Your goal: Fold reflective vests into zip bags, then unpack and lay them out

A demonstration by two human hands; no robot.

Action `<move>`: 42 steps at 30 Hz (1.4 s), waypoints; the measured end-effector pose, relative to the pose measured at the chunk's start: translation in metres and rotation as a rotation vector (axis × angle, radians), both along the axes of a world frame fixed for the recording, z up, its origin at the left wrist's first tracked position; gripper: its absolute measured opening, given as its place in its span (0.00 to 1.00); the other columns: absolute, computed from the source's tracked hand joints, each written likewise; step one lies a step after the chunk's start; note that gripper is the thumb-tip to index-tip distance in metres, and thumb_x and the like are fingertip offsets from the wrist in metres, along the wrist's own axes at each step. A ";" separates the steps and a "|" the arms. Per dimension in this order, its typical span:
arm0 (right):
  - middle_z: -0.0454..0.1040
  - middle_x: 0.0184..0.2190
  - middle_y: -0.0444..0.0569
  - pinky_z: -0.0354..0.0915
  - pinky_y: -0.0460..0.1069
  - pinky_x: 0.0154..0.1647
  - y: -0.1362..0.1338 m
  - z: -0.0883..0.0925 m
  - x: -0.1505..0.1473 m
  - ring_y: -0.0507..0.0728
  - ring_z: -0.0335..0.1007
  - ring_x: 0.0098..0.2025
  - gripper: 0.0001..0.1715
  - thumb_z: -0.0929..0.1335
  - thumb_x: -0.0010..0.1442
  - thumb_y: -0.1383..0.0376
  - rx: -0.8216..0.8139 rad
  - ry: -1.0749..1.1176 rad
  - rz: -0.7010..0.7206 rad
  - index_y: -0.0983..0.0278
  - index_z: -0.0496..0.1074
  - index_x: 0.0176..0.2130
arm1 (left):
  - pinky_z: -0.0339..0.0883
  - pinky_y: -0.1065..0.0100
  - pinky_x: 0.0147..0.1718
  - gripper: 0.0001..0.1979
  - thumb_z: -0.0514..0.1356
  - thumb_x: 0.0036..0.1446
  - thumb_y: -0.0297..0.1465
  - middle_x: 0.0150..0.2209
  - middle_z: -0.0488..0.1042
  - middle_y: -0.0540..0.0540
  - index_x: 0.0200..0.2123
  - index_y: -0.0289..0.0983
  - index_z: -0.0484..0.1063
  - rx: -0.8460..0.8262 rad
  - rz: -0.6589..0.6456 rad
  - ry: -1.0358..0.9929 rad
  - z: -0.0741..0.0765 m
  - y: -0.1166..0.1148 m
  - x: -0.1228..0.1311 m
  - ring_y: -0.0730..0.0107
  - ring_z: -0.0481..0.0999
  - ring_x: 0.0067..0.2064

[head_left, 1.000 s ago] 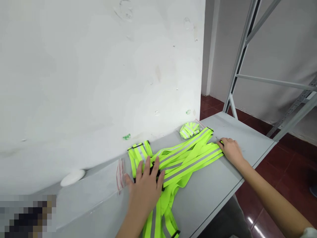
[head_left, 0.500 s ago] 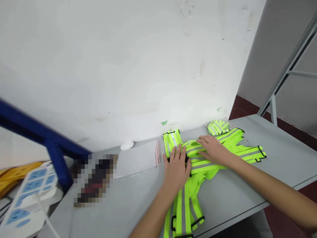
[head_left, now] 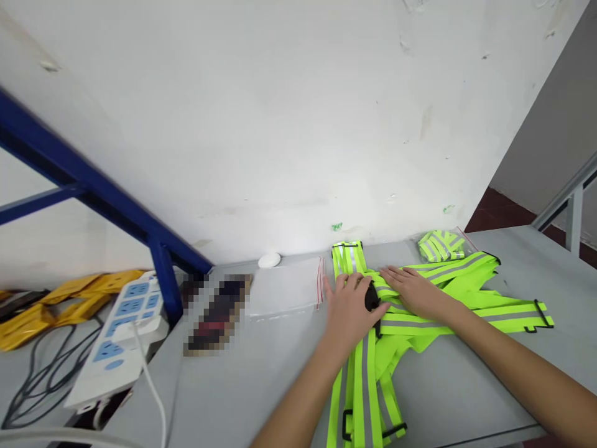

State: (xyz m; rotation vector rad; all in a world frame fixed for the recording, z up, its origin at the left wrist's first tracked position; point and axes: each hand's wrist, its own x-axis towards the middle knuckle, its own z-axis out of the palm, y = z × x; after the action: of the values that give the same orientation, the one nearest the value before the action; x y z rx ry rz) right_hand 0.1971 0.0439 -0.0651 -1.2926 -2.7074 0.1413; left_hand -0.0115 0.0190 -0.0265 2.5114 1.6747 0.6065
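A neon-yellow reflective strap vest (head_left: 438,298) lies spread on the grey table (head_left: 280,373), its straps running right and toward the near edge. My left hand (head_left: 347,311) lies flat on the vest's left part, fingers spread, next to a black buckle (head_left: 372,298). My right hand (head_left: 413,292) rests flat on the straps just right of the buckle, fingers stretched out toward the left.
A bagged folded vest (head_left: 441,244) sits by the wall. A clear zip bag (head_left: 286,289) and a small white disc (head_left: 269,260) lie left of the hands. Farther left are a blurred-out object (head_left: 217,314), a white power strip (head_left: 121,333), cables and a blue frame (head_left: 163,274).
My right hand has slid left from the vest's far right end to beside the left hand, folding straps over. The camera has swung left, bringing the power strip and blue frame into view.
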 end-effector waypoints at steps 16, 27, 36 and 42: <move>0.62 0.63 0.55 0.58 0.61 0.59 0.003 0.006 0.003 0.62 0.59 0.63 0.33 0.60 0.64 0.72 0.191 0.050 -0.011 0.62 0.53 0.66 | 0.34 0.31 0.61 0.16 0.57 0.56 0.36 0.46 0.78 0.43 0.47 0.42 0.75 0.019 -0.013 0.155 0.026 0.025 0.004 0.49 0.68 0.54; 0.46 0.70 0.50 0.49 0.66 0.65 0.007 0.009 0.029 0.65 0.41 0.70 0.36 0.55 0.69 0.50 -0.135 0.033 -0.129 0.54 0.37 0.70 | 0.50 0.37 0.60 0.26 0.42 0.68 0.40 0.70 0.46 0.46 0.67 0.46 0.48 -0.071 -0.085 0.273 -0.005 0.012 -0.005 0.50 0.44 0.70; 0.39 0.71 0.47 0.40 0.64 0.68 0.005 0.011 0.042 0.62 0.32 0.71 0.39 0.51 0.67 0.44 -0.248 0.055 -0.140 0.56 0.38 0.70 | 0.50 0.33 0.58 0.23 0.41 0.68 0.38 0.68 0.53 0.48 0.64 0.49 0.58 -0.111 -0.034 0.243 -0.005 0.010 -0.004 0.47 0.48 0.69; 0.44 0.70 0.49 0.40 0.64 0.68 -0.008 0.009 0.095 0.62 0.41 0.70 0.36 0.53 0.69 0.48 -0.202 0.058 -0.201 0.55 0.41 0.69 | 0.54 0.35 0.57 0.24 0.41 0.68 0.37 0.67 0.54 0.48 0.65 0.49 0.56 -0.184 -0.023 0.258 -0.003 0.012 -0.003 0.47 0.51 0.68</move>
State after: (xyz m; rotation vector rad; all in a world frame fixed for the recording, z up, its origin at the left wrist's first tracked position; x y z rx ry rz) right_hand 0.2923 0.0362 -0.0562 -1.5794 -2.5498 0.4326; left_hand -0.0140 0.0307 -0.0292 2.5573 1.6862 0.1212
